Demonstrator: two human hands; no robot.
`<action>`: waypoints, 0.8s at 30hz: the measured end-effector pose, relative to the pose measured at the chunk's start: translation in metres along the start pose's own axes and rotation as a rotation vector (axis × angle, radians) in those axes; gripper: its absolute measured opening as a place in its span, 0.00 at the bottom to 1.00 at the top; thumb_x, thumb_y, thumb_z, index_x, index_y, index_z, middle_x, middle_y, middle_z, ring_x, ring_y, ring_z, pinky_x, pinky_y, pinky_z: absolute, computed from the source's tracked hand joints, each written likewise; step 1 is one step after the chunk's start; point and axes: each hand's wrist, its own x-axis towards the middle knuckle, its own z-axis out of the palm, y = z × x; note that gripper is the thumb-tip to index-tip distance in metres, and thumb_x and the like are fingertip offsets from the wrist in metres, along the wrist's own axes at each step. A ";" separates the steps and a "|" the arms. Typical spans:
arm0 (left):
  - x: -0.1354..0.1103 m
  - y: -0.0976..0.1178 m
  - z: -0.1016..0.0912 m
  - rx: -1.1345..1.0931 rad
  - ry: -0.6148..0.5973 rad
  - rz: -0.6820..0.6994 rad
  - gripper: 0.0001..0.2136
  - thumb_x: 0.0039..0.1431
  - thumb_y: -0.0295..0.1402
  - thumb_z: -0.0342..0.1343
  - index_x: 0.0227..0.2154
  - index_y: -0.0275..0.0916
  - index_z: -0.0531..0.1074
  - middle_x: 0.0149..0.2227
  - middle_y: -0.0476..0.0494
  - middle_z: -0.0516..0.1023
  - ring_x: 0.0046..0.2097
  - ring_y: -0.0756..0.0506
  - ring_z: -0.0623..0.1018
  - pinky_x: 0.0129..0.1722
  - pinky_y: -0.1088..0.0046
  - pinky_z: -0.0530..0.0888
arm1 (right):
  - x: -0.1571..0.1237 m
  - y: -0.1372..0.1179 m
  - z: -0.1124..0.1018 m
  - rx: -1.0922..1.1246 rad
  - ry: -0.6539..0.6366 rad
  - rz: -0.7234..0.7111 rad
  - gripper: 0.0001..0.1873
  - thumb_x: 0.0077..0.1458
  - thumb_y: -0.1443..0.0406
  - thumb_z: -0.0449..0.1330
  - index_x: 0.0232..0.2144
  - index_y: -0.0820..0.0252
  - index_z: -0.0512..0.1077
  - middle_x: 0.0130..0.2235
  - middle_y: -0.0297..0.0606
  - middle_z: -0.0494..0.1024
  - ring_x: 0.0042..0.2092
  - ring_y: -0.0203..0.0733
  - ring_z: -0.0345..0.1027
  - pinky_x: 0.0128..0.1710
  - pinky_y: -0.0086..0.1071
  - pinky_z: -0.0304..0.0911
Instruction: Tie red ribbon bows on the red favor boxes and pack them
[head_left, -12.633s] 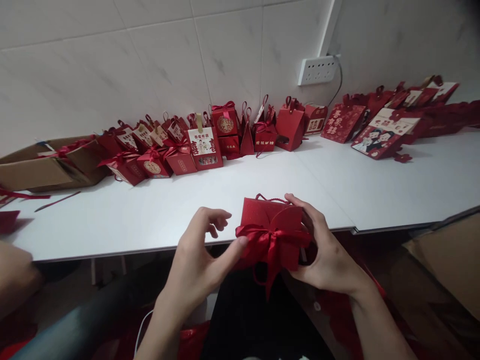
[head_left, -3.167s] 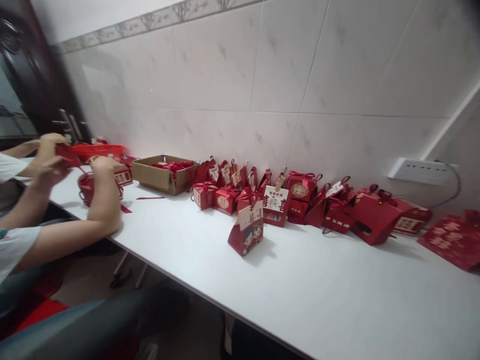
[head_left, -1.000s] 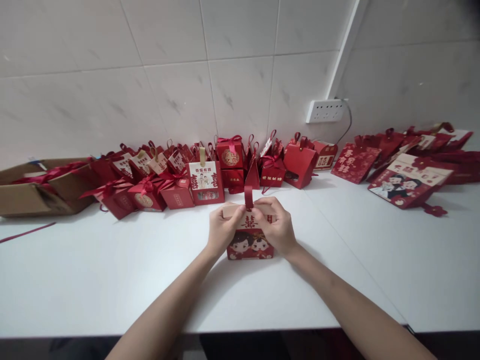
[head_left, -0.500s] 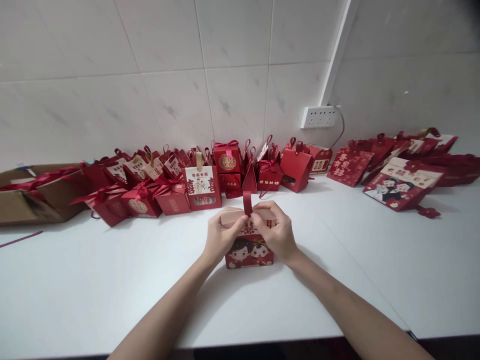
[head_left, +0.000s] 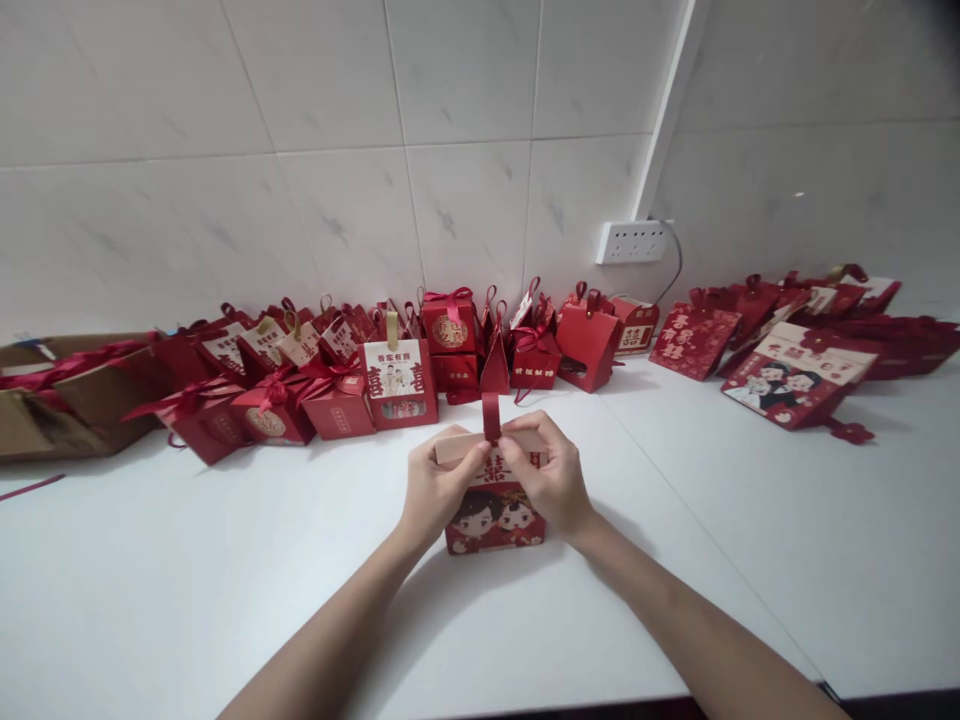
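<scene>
A small red gift box [head_left: 495,522] with two cartoon figures on its front stands on the white table [head_left: 187,580]. It has a beige top flap and a red ribbon loop [head_left: 491,416] sticking up. My left hand [head_left: 436,490] and my right hand [head_left: 549,476] both pinch the top flap on either side of the ribbon, fingers closed on the box.
A row of several red gift boxes [head_left: 390,380] with ribbons lines the tiled wall. A cardboard box [head_left: 67,395] sits at the far left. Flat red packaging [head_left: 795,370] lies at the right. A white power strip [head_left: 631,242] hangs on the wall.
Both hands stay pinched on the box top. The view has shifted a little, and the box sits slightly nearer to me on the table.
</scene>
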 end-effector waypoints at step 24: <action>0.000 0.005 0.001 -0.011 0.027 -0.106 0.13 0.48 0.39 0.58 0.21 0.32 0.72 0.20 0.48 0.70 0.23 0.52 0.67 0.21 0.80 0.65 | 0.001 -0.002 0.001 -0.011 -0.009 0.027 0.02 0.53 0.64 0.56 0.30 0.56 0.65 0.27 0.30 0.72 0.28 0.35 0.68 0.27 0.28 0.64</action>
